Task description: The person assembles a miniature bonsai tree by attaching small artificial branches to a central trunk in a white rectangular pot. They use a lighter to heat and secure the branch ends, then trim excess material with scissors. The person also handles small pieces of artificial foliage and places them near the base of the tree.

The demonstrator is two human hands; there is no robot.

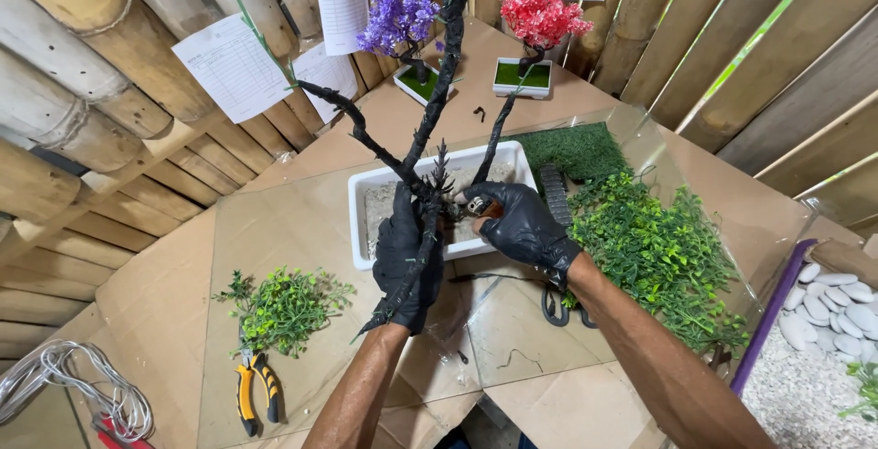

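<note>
The left hand [409,261], in a black glove, is clenched around the lower trunk of a black wrapped artificial tree frame [430,120], holding it tilted above the glass-topped table [302,229]. The frame's forked branches rise toward the bamboo wall [82,65], one of them crossing in front of the white rectangular tray filled with sand [370,202] that sits just behind both hands. The right hand [521,222], also gloved in black, pinches a small dark tool with a metal tip [477,204] against the trunk at the fork; what kind of tool it is cannot be made out.

Right of the tray lie a heap of green plastic foliage [663,257] and a patch of green artificial turf [576,147]. A smaller green sprig bundle [288,307] lies left of the forearm, with yellow-handled pliers [256,394] just below it and a coil of silver wire [82,394] further left. Behind stand a finished purple-flowered miniature tree [398,19] and a red-flowered miniature tree [541,12]. White pebbles [837,298] sit at the far right.
</note>
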